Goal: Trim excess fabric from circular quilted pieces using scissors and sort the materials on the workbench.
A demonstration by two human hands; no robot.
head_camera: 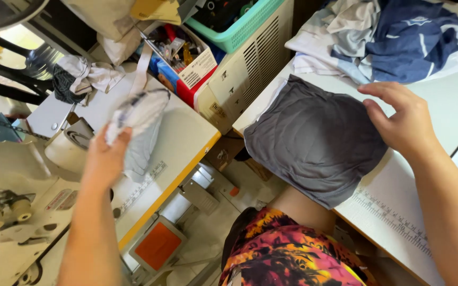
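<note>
— Left hand [104,159]?
— Raised over the sewing-machine table [186,132], fingers [116,136] clenched on a small white-and-grey fabric piece [139,114], pinched at its lower end; rest of it hanging free above the table's middle, toward the yellow front edge.
— Right hand [401,124]?
— Resting on the right side of a grey fabric bundle [314,140], fingers [382,90] loosely spread and pressing along its edge, not closed round it. Bundle lying at the near-left corner of the white table [451,100], part drooping over the front edge.
— Handling?
— Probably light and limp, both pieces. Soft, prone to folding and sliding on the smooth top. Best taken at a seam or edge, with a flat palm to steady the bundle.
— Around them?
— Heap of blue and white clothes [388,37] at the far edge of the white table, just beyond the bundle. Cardboard box of odds and ends [184,58] and teal basket [234,26] between the two tables. Sewing machine [11,201] at the left. Printed ruler [393,217] along the near edge.
</note>
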